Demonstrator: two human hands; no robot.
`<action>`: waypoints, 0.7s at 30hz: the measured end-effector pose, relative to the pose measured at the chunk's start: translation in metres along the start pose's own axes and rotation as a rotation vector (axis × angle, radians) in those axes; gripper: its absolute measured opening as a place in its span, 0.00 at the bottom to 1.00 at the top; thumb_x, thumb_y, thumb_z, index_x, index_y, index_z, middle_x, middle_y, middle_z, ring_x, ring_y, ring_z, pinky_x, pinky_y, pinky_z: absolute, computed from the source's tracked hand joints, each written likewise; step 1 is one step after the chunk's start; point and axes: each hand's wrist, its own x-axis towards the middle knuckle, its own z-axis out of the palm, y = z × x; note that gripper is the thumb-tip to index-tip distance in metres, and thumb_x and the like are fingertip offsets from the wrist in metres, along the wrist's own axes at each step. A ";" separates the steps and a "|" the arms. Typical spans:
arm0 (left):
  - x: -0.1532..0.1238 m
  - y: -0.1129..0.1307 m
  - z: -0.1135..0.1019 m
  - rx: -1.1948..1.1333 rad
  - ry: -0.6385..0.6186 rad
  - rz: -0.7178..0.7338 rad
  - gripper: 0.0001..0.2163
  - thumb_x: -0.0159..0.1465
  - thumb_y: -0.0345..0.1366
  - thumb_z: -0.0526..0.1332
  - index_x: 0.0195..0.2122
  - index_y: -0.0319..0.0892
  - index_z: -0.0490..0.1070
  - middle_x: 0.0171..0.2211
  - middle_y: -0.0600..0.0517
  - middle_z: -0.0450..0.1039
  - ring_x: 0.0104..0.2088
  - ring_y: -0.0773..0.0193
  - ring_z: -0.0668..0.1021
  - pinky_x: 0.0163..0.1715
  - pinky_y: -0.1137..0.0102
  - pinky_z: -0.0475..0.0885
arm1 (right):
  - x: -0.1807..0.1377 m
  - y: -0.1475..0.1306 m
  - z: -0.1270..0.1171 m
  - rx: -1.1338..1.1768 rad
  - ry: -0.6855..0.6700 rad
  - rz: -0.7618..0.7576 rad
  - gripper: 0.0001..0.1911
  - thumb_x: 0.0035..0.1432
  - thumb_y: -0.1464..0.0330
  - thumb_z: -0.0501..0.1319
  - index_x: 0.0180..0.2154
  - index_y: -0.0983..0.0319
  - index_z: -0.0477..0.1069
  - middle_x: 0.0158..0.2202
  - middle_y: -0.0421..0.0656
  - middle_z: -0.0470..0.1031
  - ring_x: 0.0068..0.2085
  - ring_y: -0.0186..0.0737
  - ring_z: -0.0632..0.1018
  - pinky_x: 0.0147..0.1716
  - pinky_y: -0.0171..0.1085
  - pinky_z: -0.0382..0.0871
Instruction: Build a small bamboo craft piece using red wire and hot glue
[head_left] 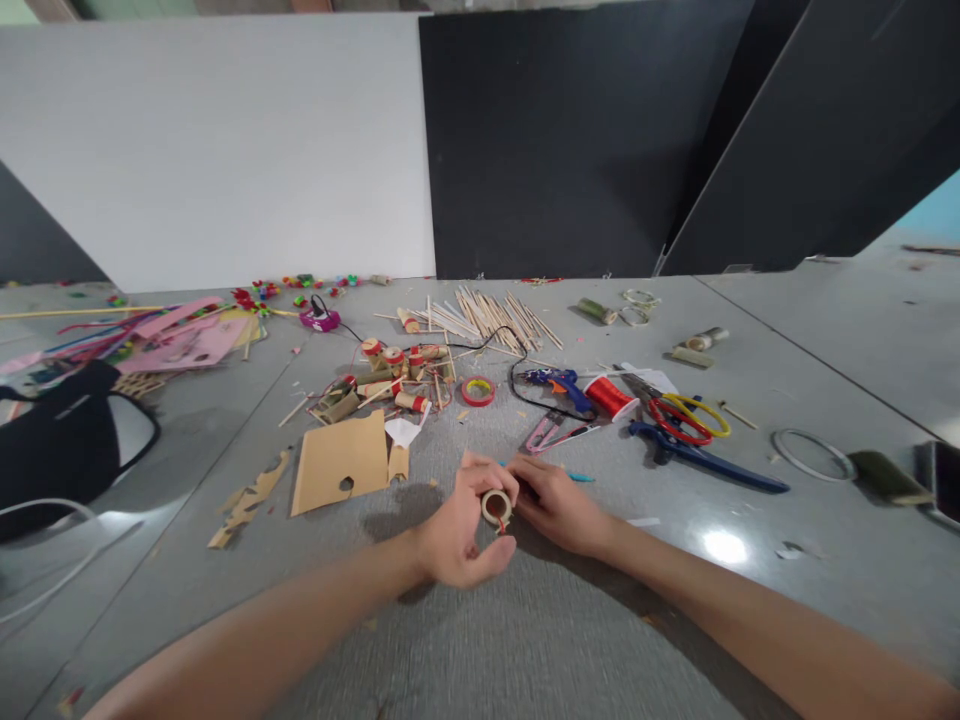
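My left hand (457, 535) is closed around a short bamboo tube (496, 507), its open end facing me. A bit of red thread shows at the tube's lower rim. Against the tube's right side, my right hand (559, 508) has its fingers curled in; what they grip, if anything, is hidden. A thin teal stick-like thing (580, 477) shows on both sides of the right hand's fingers, partly covered by them. To the left lies a piece of cardboard (330, 465) with a hole in it. A roll of red tape (478, 391) lies beyond my hands.
Beyond lie thin wooden sticks (487, 320), bamboo pieces with red bands (394, 357) and a blue glue gun (571, 390). At right are a red thread spool (611, 398), scissors (679, 418) and a dark blue-handled tool (712, 463). A black bag-like thing (60, 440) lies left.
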 end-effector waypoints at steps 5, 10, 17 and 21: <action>-0.001 0.000 0.000 0.042 -0.027 -0.022 0.16 0.64 0.44 0.61 0.43 0.44 0.56 0.36 0.48 0.64 0.40 0.55 0.66 0.42 0.57 0.63 | 0.000 -0.001 0.000 -0.006 0.003 0.003 0.05 0.67 0.72 0.57 0.36 0.61 0.69 0.34 0.40 0.71 0.34 0.36 0.72 0.34 0.34 0.64; 0.005 0.007 -0.002 0.035 -0.031 0.000 0.10 0.66 0.41 0.57 0.41 0.44 0.55 0.36 0.47 0.65 0.40 0.55 0.66 0.41 0.58 0.63 | 0.000 0.000 0.000 0.011 0.003 0.004 0.04 0.66 0.72 0.57 0.36 0.60 0.69 0.34 0.41 0.72 0.34 0.37 0.72 0.35 0.34 0.64; 0.007 0.010 -0.003 0.028 -0.049 -0.023 0.06 0.68 0.38 0.53 0.38 0.45 0.55 0.34 0.47 0.66 0.39 0.55 0.66 0.42 0.57 0.62 | 0.001 -0.001 -0.001 0.017 0.001 0.001 0.04 0.66 0.72 0.58 0.36 0.60 0.69 0.34 0.41 0.72 0.34 0.37 0.72 0.35 0.35 0.64; 0.005 0.009 -0.002 0.026 -0.048 -0.028 0.05 0.69 0.38 0.52 0.38 0.44 0.56 0.35 0.46 0.66 0.39 0.55 0.67 0.42 0.57 0.63 | 0.000 -0.001 -0.001 0.007 -0.005 0.004 0.04 0.66 0.73 0.58 0.37 0.60 0.69 0.34 0.41 0.72 0.34 0.37 0.72 0.35 0.34 0.64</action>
